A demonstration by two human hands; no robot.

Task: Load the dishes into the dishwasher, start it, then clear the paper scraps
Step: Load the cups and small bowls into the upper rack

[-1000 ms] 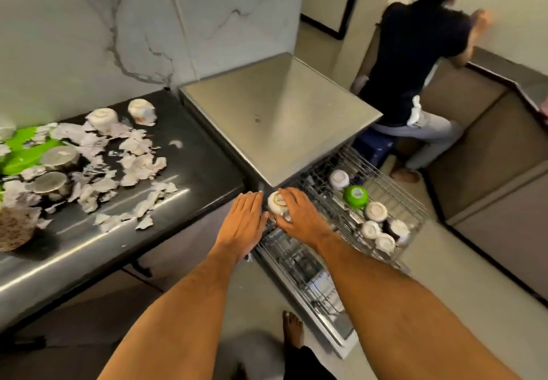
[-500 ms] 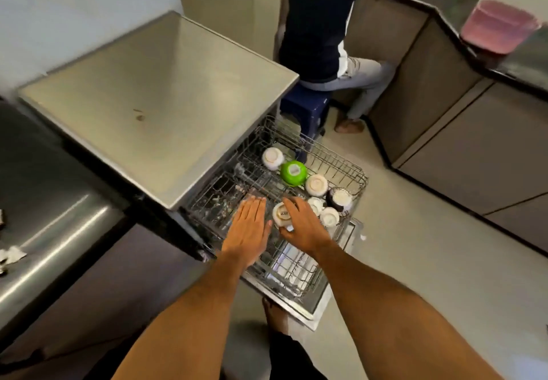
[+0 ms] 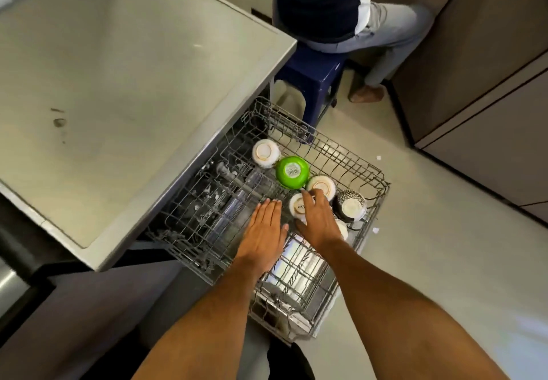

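Wire dishwasher rack [image 3: 350,154] of upturned bowls, one green bowl [image 3: 292,171].

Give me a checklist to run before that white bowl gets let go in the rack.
1. Upper rack pulled out: ok.
2. White bowl under right hand, upside down: ok.
3. Bowl seated on the tines: cannot tell, hand covers it.
4. Left hand flat on the rack, holding nothing: ok.
5. Neighbours upside down, green bowl and patterned bowl: ok.
6. Free space on the rack's left side: ok.
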